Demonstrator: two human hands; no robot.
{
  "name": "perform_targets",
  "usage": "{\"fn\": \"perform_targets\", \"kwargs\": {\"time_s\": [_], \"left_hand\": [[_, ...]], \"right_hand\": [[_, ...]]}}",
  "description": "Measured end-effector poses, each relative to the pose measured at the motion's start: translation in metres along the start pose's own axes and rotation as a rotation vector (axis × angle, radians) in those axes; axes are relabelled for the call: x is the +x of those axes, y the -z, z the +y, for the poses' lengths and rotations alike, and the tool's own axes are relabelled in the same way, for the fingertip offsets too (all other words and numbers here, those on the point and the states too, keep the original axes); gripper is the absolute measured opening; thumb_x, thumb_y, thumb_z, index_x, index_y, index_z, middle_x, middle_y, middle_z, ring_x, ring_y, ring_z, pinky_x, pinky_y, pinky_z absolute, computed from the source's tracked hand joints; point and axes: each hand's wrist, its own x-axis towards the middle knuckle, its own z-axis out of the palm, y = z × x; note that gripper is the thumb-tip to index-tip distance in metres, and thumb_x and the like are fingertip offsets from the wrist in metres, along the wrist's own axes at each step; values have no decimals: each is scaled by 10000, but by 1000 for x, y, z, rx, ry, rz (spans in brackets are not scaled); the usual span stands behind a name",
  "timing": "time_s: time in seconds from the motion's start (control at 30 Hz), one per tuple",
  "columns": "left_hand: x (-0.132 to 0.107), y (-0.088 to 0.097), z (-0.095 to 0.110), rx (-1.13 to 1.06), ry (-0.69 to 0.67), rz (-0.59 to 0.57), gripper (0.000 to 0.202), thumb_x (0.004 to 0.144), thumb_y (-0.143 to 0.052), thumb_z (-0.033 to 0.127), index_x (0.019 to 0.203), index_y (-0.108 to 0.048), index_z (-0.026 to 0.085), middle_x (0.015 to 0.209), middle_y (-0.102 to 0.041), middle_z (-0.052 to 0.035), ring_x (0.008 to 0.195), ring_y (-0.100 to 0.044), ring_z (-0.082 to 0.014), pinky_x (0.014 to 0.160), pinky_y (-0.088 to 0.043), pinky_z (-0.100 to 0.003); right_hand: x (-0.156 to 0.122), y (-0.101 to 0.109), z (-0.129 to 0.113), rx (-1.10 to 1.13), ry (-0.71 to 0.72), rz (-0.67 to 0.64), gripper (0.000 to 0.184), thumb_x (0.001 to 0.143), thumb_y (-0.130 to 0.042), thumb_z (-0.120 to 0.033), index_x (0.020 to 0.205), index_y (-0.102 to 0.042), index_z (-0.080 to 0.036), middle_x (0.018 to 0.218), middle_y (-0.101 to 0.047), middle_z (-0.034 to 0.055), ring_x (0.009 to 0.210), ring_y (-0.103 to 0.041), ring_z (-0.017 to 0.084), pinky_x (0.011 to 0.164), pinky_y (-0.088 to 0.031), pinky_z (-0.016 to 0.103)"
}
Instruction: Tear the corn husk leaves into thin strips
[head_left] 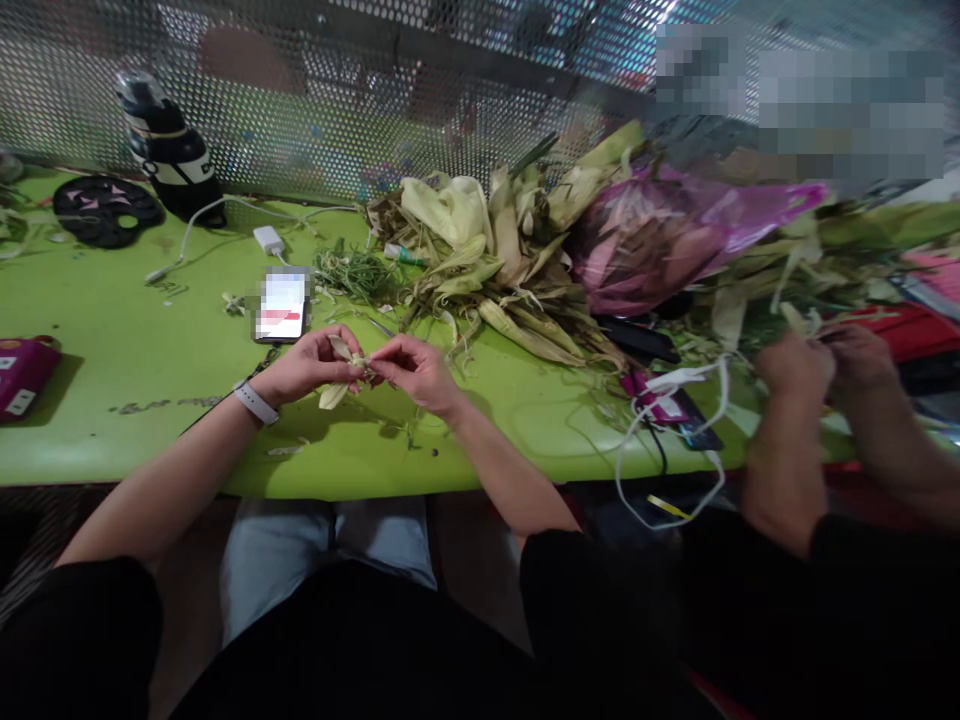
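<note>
Pale strips of corn husk (332,396) stick out above and below the fingers of my left hand (319,366), which is closed around their gathered middle. My right hand (421,372) pinches at the right end of the same bundle, its fingertips almost touching those of the left. What exactly lies between the right fingertips is too small to make out. Just beyond my hands, a lit phone (281,305) lies on the green table (150,350). A small heap of green stringy strands (352,272) sits behind them.
A large pile of dried corn husks (517,270) and a pink plastic bag (637,240) fill the back. A dark bottle (176,150) stands at back left. White cable (724,400) loops over the front edge. At right, a co-worker's hands (795,365) handle husk.
</note>
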Motion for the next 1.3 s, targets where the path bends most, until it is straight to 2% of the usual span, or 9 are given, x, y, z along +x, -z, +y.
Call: {"fn": "perform_targets", "kwargs": {"time_s": [0.1,0.23,0.37,0.5,0.67,0.97,1.17,1.3], "left_hand": [[0,0,1,-35,30,-27,320,682,-854,172,878,-610,110,726,-748,-52,623,-723,-150,606,-608,-245],[-1,-1,3,-62,78,-48,311,667,-857,160,859,-616,115,733,-752,-53,586,-703,-129,570,-585,-216],[-1,-2,3,-106,104,-56,295,659,-862,165,835,-631,112,729,-748,-53,563,-691,-116,542,-564,-187],[-1,1,1,-128,126,-57,285,664,-865,185,825,-642,109,700,-734,-48,560,-684,-111,539,-557,-180],[-1,2,1,-108,140,-70,278,666,-863,192,811,-641,105,693,-723,-42,544,-668,-101,522,-542,-172],[-3,-2,8,-65,199,-88,317,644,-871,212,804,-620,103,687,-729,-50,529,-659,-102,510,-531,-178],[-3,4,6,-48,210,-143,289,680,-847,215,823,-620,107,696,-732,-54,544,-663,-110,532,-543,-198],[-4,4,7,25,229,-142,279,696,-835,239,842,-629,120,702,-732,-56,552,-675,-133,538,-543,-225]], "right_hand": [[0,6,1,-84,115,-44,204,829,-726,-384,891,-695,-193,827,-714,18,728,-688,124,721,-605,302],[0,14,-3,-343,378,-82,106,884,-669,-291,919,-731,-213,885,-743,39,815,-702,140,763,-595,302],[-1,13,-8,-532,587,-86,114,904,-622,-215,948,-727,-214,885,-759,47,844,-712,146,781,-598,299],[-5,10,-10,-698,714,-79,145,885,-586,-161,959,-705,-198,917,-756,61,852,-716,146,758,-615,285],[-8,9,-11,-906,766,-103,132,886,-572,-215,940,-692,-202,934,-754,58,832,-724,145,735,-623,278],[-7,8,-9,-919,853,-74,124,921,-570,-178,943,-692,-161,867,-762,75,771,-727,138,719,-615,255],[-9,9,-10,-918,779,-165,169,967,-524,-222,997,-677,-158,894,-748,77,809,-709,137,736,-596,262],[-11,3,-7,-1068,744,-162,169,946,-510,-189,853,-650,-172,749,-693,48,679,-643,141,653,-558,274]]}}
